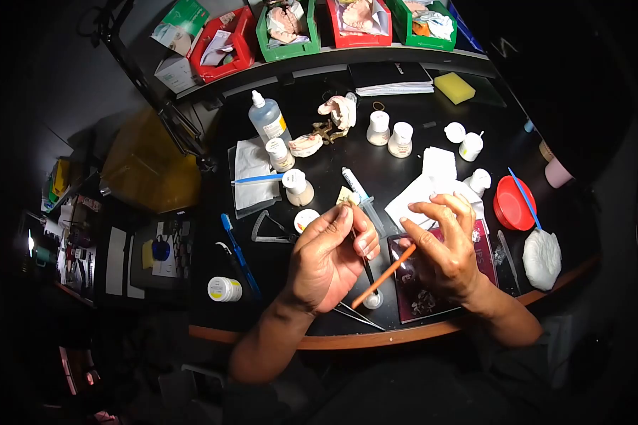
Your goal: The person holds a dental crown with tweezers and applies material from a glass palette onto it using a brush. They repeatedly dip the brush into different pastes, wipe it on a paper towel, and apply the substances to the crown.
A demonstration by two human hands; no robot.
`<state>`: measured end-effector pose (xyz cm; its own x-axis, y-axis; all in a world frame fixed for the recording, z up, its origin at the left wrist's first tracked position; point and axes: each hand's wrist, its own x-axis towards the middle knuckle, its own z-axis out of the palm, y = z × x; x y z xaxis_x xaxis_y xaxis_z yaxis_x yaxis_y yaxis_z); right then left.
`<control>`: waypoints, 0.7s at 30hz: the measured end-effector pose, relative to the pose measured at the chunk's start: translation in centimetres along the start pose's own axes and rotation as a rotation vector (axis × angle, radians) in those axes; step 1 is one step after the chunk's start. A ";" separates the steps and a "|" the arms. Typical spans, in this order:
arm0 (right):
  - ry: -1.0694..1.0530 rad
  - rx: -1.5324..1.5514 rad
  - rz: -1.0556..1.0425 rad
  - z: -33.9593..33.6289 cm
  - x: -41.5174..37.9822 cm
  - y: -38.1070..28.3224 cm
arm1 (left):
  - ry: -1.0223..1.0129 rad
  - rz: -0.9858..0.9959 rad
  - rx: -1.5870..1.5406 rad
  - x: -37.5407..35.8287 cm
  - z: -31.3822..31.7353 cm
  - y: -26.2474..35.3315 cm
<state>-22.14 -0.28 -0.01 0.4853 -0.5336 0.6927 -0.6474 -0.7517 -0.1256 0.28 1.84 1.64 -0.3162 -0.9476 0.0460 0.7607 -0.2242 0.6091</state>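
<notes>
My left hand [326,258] is closed, thumb and forefinger pinching a small cream-coloured piece [347,197] that looks like a dental model part. My right hand [446,244] grips a slim orange-brown handle [383,277] that slants down to the left; its working tip is hidden by the fingers. Beneath the right hand lies a dark red palette box [483,265] marked IPS. White paper tissues [411,202] are spread behind it. Just beyond the left hand are a syringe [354,184] and a small white jar [305,219].
Several powder bottles [298,188] stand across the black bench, with plaster jaw models [305,146] behind. To the right are a red bowl [514,205] and a white pad [542,258]. Tweezers [361,319] lie at the front edge; a blue toothbrush [239,255] is left.
</notes>
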 end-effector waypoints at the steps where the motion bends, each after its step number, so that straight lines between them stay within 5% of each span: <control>1: 0.007 0.009 0.012 0.2 0.1 0.1 | -0.007 0.018 -0.013 0.1 -0.2 0.0; 11: 0.074 0.285 0.030 1.9 0.5 0.0 | 0.028 0.172 -0.023 0.7 -0.9 0.1; 14: 0.015 -0.134 -0.058 1.6 0.4 -0.5 | -0.032 0.138 -0.178 0.7 -1.0 0.4; 21: 0.036 -0.034 0.021 1.9 0.2 -0.4 | -0.015 0.064 -0.287 0.6 -1.0 0.3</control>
<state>-20.73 -0.82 -1.20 0.4502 -0.5346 0.7152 -0.6773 -0.7264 -0.1167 0.93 0.93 1.06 -0.2691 -0.9589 0.0899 0.9080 -0.2214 0.3557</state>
